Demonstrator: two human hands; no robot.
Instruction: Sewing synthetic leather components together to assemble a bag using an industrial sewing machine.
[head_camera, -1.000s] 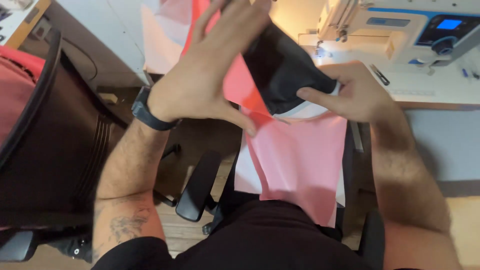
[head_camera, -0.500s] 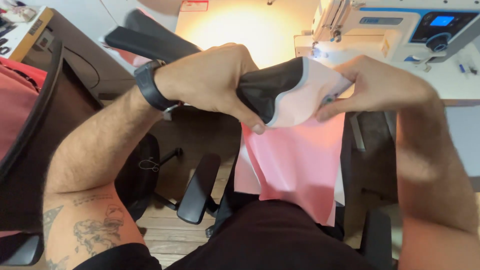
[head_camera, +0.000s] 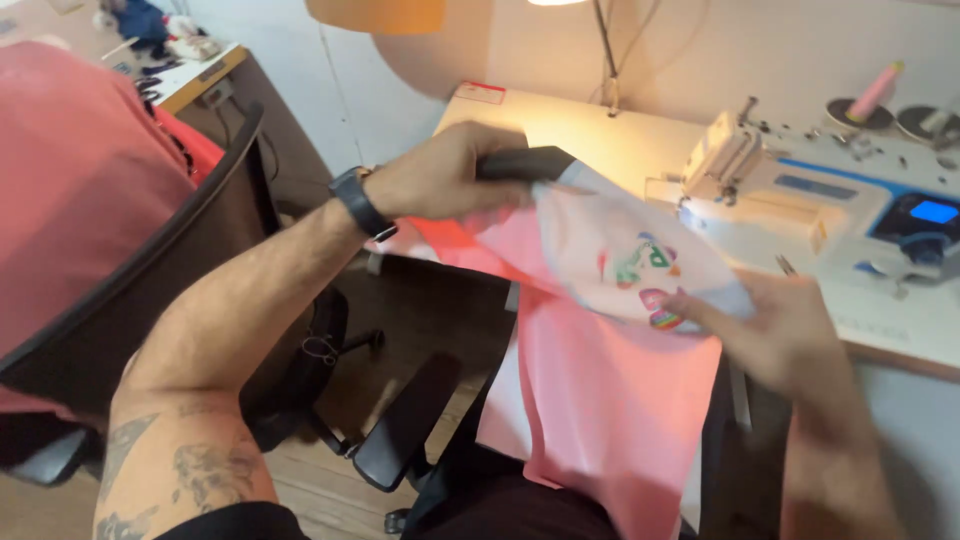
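The left hand (head_camera: 440, 180) was closed over the dark upper edge of a cloth piece (head_camera: 610, 255), knuckles up, with a black watch (head_camera: 360, 203) on its wrist. The piece, white with a small coloured print, stretched down and across to the right hand (head_camera: 775, 335), which lay beneath its lower edge with palm up and fingers spread; that hand was blurred, so whether its thumb pinched the cloth could not be told. Below both hands a pink fabric (head_camera: 610, 400) hung from under the piece down over the person's lap.

Just beyond the right hand stood a white sewing machine (head_camera: 800, 200) on a table (head_camera: 560, 125), lit by a lamp above.

The grip looked uneven: the left hand held firmly, the right perhaps only supported. If so, the piece could have slid off the open palm and dragged the pink fabric after it toward the floor between the knees. The pink fabric hung loose and unheld, so any tug from the left hand might have pulled the layers out of line. The right hand was also close to the machine's front edge, and a wide sweep could have knocked against it. To the left hand's side stood a dark chair (head_camera: 150, 280) draped in red cloth, near enough for the elbow to catch.
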